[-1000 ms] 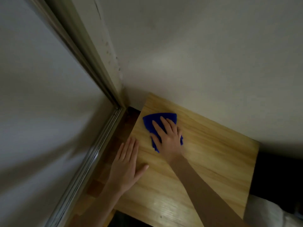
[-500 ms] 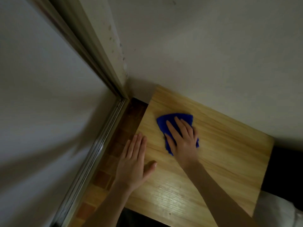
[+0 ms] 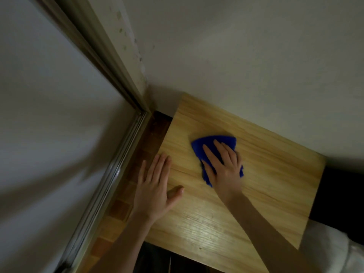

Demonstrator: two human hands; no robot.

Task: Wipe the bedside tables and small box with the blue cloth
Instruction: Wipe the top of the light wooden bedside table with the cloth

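Here the right hand [image 3: 222, 166] lies flat, fingers spread and pressing down on the blue cloth [image 3: 214, 143], so it pins the cloth under the palm and does not pinch it. The cloth is bunched into a rough fan shape, its far edge showing beyond the fingertips and a small corner poking out near the wrist; it sits toward the far left part of the wooden worktop [image 3: 266, 174], near the wall [image 3: 236, 56]. The left hand [image 3: 153, 186] is open and empty, laid palm-down over the worktop's left edge with the thumb out, apparently steadying the person or the furniture.

The step in hand looks like wiping the top of one bedside table. Much of the surface nearer the person and off to the right lies outside the cloth's present reach, so the next move likely calls for sliding the flattened hand in broad passes across those parts, keeping even pressure so the cloth does not roll out from under the palm. The small box and any second table are not in view.

The worktop is pale wood grain with a dull sheen near the front edge; beside it runs a strip of brown floor [image 3: 118, 209] and a metal door track [image 3: 110, 174].
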